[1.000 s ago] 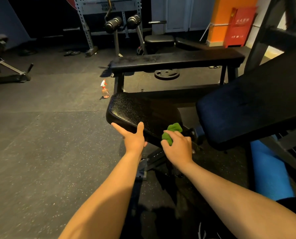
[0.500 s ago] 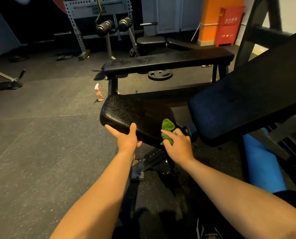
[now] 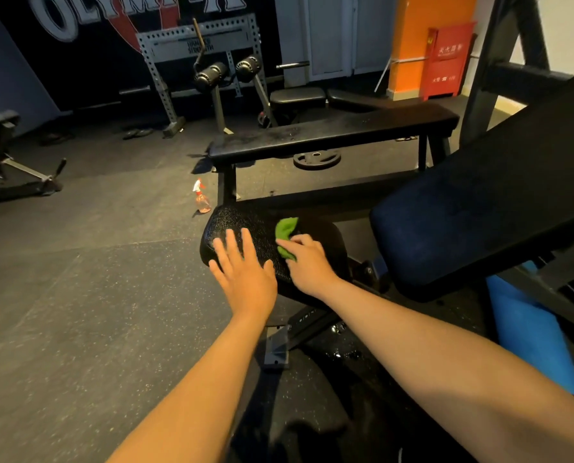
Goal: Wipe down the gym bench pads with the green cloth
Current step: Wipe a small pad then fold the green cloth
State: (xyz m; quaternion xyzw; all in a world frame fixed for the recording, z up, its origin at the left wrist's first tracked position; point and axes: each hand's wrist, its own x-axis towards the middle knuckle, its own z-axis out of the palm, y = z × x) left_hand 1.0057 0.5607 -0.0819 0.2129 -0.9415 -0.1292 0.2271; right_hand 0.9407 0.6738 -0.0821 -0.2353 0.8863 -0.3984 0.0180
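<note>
The black textured seat pad (image 3: 255, 225) of the incline bench lies in the middle of the view. My right hand (image 3: 307, 260) holds the bunched green cloth (image 3: 285, 232) against the top of that pad. My left hand (image 3: 243, 270) is over the pad's near left edge, fingers straight and spread. Whether it touches the pad I cannot tell. The dark blue back pad (image 3: 472, 208) slopes up to the right of the seat.
A flat black bench (image 3: 332, 132) stands just behind the seat pad. A spray bottle (image 3: 201, 197) sits on the rubber floor by its leg, and a weight plate (image 3: 316, 159) lies beneath it. A blue roller (image 3: 526, 325) is at the right. Racks line the back wall.
My left hand has let go of the seat pad's front edge and now spreads flat above it. My right hand has carried the cloth from the near side up onto the pad's top.
</note>
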